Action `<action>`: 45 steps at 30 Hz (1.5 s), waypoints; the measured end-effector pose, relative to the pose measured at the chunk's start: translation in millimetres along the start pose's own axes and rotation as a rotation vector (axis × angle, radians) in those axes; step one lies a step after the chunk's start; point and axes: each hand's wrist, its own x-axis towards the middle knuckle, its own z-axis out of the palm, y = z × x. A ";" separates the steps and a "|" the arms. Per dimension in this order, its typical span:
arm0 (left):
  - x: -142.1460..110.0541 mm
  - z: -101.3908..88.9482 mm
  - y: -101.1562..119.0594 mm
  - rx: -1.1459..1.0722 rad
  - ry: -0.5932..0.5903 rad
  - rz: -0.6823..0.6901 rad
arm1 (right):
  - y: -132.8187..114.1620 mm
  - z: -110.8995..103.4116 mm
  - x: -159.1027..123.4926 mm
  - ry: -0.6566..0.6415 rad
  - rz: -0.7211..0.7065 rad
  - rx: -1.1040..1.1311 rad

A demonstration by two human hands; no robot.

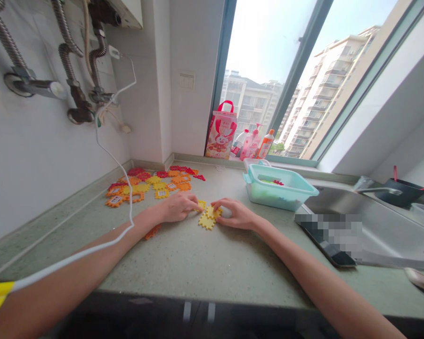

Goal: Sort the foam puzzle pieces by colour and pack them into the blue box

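Note:
Several yellow pieces with toothed edges lie close together on the counter between my hands. My left hand (178, 207) has its fingers bent together, the tips on a small yellow toothed piece (201, 204). My right hand (235, 214) pinches a pale yellow toothed piece (212, 212) between thumb and fingers. That piece overlaps another yellow piece (207, 223) in front of it; whether they interlock I cannot tell. Beside my left forearm lies an orange toothed piece (152, 232), partly hidden by the arm.
Red, orange and yellow toothed pieces (136, 196) spread over the counter's back left. A turquoise tub (281, 200) with pieces inside stands right, near the sink (371, 226) and a dark flat object (330, 245). A white cable (129, 188) crosses over my left arm. Bottles (250, 146) line the windowsill.

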 end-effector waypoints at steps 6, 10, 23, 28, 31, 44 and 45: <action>0.7 -1.9 15.3 0.005 0.062 -0.046 | -0.4 0.0 1.0 0.012 0.012 -0.009; 4.1 4.6 26.0 0.023 0.101 -0.059 | 2.8 0.1 0.6 0.025 0.057 -0.047; 7.0 12.6 18.8 -0.067 0.117 -0.121 | 1.1 1.7 2.4 0.046 0.049 -0.044; 6.3 11.7 14.3 -0.091 0.096 -0.128 | 3.8 0.8 2.1 0.027 -0.021 -0.042; 4.6 10.0 9.7 -0.091 0.080 -0.125 | 3.4 0.5 2.2 0.024 0.002 -0.042; -2.0 2.5 5.7 -0.055 0.077 -0.049 | 1.7 -6.3 -0.5 -0.006 0.024 -0.029; -2.1 1.4 6.6 -0.057 0.073 -0.031 | 2.8 -6.4 -1.1 0.000 0.031 -0.020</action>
